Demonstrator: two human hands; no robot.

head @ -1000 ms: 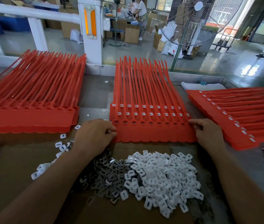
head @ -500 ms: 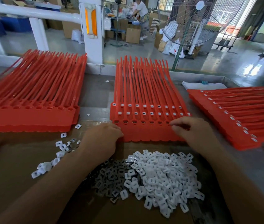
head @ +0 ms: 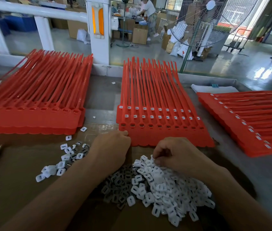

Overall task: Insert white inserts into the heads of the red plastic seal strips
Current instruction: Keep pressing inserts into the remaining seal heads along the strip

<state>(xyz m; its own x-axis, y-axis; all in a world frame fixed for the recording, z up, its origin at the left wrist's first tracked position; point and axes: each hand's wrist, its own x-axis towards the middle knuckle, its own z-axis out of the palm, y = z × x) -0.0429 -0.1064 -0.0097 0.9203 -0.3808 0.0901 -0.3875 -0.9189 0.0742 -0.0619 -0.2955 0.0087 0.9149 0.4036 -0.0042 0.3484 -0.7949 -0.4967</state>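
Right hand (head: 173, 154): fingers curled, tips closing on a piece at the far edge of the heap of white inserts (head: 165, 189), which lies near on the desk (head: 101, 97). Left hand (head: 113, 147): back uppermost, knuckles touching the near left corner of the middle sheet of red strips (head: 165, 139); whether it pinches the sheet cannot be told. The sheet's nearest row of heads (head: 158, 126) is unfilled, while the two rows behind carry white pieces.

The inserts look light, hard and smooth, and are likely to slip or scatter. Each is best pinched by its two flat faces, one at a time. The strips look thin and springy, so the sheet is best steadied at its solid near band. Grey pieces (head: 115, 180) adjoin the heap on the left. A left stack (head: 31, 117) has empty heads, and a right stack (head: 248, 124) is fitted.
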